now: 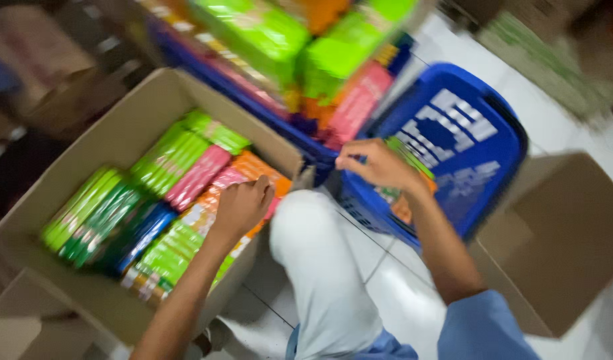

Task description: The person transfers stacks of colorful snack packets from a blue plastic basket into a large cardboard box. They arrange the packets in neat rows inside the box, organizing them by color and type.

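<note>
My left hand [242,205] rests with curled fingers on the orange and pink packets [216,181] inside a cardboard box [113,133]; whether it grips one is blurred. Green, blue and pink packets stand in rows in that box. My right hand [376,165] reaches over the rim of a blue plastic basket [466,143] and pinches a green and orange packet [405,155] that sticks out of it. My knee in light trousers [313,253] lies between both hands.
A blue shelf edge [253,100] with green, pink and orange packets runs across the top. A second cardboard box [560,240] sits at the right on the white tiled floor [400,280]. Brown boxes stand at the far left.
</note>
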